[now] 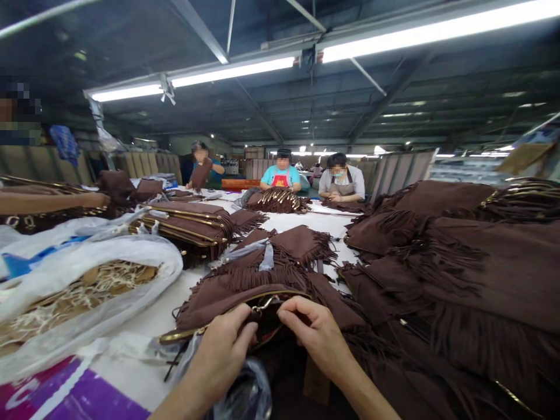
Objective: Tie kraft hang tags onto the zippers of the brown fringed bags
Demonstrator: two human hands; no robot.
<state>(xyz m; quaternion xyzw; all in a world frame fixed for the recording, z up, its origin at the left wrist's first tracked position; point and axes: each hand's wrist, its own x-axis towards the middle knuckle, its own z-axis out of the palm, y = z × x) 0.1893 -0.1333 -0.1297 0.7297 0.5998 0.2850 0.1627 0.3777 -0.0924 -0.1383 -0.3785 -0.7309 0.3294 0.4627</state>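
A dark brown fringed bag (pixel 245 290) lies on the table in front of me, its gold-zipped mouth gaping toward me. My left hand (pixel 230 344) is closed at the left of that mouth, thumb and forefinger pinching the bag beside a gold clasp (pixel 263 304) on a small dark tab. At the right of the opening is my right hand (pixel 312 326), fingers curled and thumb against forefinger. Whatever it pinches is too small or hidden to make out. A brown paper-like tag (pixel 316 382) hangs below my right wrist. The bag's inside is mostly in shadow.
Stacks of brown fringed bags (pixel 494 262) fill the right. More zipped bags (pixel 188 224) lie left of centre. A clear plastic sack (pixel 153 262) holds tan tags with pale strings. Across the table are several co-workers (pixel 342 181); another person's arm (pixel 52 202) reaches in from the left.
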